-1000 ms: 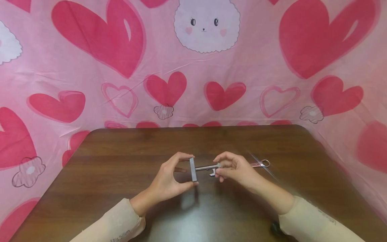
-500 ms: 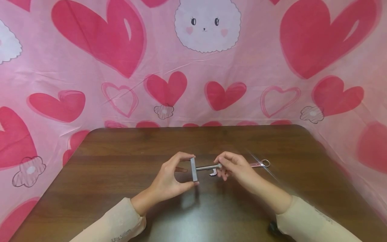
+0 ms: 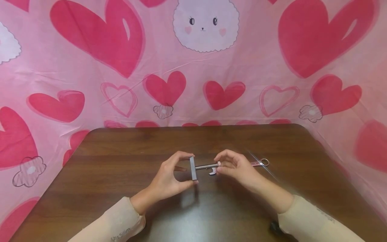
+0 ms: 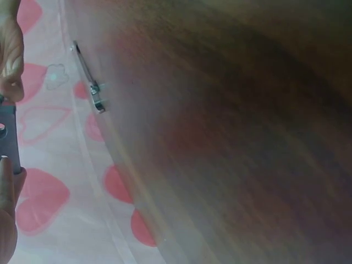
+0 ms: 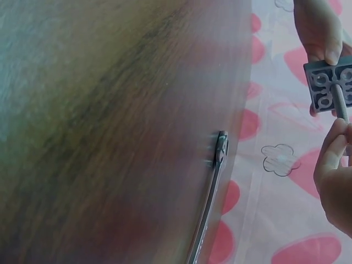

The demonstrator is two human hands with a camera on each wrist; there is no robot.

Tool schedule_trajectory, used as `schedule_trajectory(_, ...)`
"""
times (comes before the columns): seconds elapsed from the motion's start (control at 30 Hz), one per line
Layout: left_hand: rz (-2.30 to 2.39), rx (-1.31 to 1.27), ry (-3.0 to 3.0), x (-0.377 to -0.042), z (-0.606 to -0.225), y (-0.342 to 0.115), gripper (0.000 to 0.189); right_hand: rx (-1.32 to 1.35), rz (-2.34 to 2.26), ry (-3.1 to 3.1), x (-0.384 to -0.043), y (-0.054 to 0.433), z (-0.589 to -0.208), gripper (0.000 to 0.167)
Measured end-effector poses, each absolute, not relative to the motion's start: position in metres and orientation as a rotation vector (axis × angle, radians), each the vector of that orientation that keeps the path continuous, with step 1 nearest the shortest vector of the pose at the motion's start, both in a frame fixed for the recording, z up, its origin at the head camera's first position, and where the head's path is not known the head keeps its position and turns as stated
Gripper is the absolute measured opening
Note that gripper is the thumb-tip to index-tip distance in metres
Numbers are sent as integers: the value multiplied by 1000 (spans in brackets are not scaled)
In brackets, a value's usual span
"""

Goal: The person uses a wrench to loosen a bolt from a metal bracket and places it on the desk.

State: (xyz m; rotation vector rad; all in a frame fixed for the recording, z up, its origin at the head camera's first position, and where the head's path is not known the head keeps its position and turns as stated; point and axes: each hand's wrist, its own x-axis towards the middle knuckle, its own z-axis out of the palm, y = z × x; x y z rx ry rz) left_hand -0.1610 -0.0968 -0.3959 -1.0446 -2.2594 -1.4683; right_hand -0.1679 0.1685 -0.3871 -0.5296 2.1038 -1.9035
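My left hand (image 3: 169, 174) holds a grey square plate (image 3: 193, 168) on edge above the table, fingers at its top edge and thumb at its bottom edge. Round recesses mark the plate's face (image 5: 330, 74) in the right wrist view. A silver bolt (image 3: 206, 166) sticks out from the plate's middle toward my right hand (image 3: 239, 168). Thumb and fingers of that hand pinch the bolt's head end. Behind the right hand, a chrome wrench (image 3: 257, 164) lies on the table, its middle hidden in the head view; the left wrist view shows the wrench (image 4: 87, 71) whole.
The dark brown wooden table (image 3: 127, 141) has rounded far corners. A pink cloth (image 3: 193, 64) with hearts hangs behind it and at both sides. Beside the right sleeve is a small black object (image 3: 275, 228), partly covered.
My right thumb moves up across the bolt's head and then back down, while the fingers shift slightly. The left hand and plate stay nearly in place.
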Motion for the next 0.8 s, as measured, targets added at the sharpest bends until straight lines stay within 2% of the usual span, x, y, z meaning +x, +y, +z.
schedule_trajectory(0.43, -1460, -1012, -2295, -163, -396, -95, 69, -529, -1892, 1996, -168, 171, -389, 37)
schedule_trajectory(0.67, -1472, -1016, -2298, -161, -397, -95, 69, -491, -1906, 2000, -168, 170, -389, 31)
schedule_trajectory(0.8, -1466, -1019, -2295, -162, -397, -94, 69, -487, -1938, 2005, -169, 168, -389, 36)
